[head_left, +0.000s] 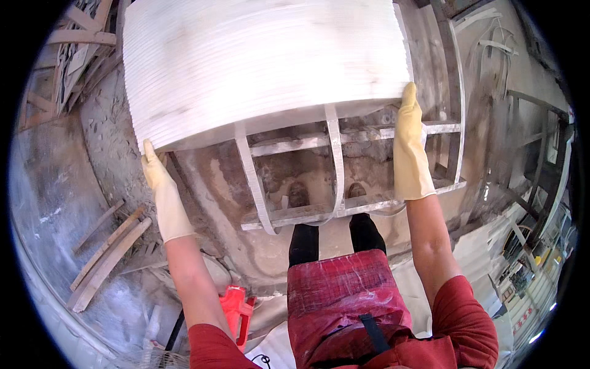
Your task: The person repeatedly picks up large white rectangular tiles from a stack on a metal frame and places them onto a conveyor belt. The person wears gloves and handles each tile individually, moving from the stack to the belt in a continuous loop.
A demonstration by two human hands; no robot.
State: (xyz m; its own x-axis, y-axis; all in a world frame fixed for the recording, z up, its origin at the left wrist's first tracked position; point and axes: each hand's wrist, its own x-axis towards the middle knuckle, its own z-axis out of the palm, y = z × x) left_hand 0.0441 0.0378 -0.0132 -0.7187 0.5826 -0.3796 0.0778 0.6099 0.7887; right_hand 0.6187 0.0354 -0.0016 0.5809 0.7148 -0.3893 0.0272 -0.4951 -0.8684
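A large white ridged panel or stack of thin sheets fills the upper middle, with fine parallel lines across it and jagged side edges. I cannot tell whether it is one piece or many layers. My left hand, in a cream rubber glove, grips its near left corner. At the near right corner, my right hand, gloved alike, holds the edge with the thumb along the side. The fingers of both hands are partly hidden. Below its near edge lies a wooden slatted frame, crossed by two pale straps.
Loose curved wooden strips lie at the left, with scrap wood piled at the far left. A red plastic object stands by my left side. A metal frame is at the right. My shoes are under the wooden frame.
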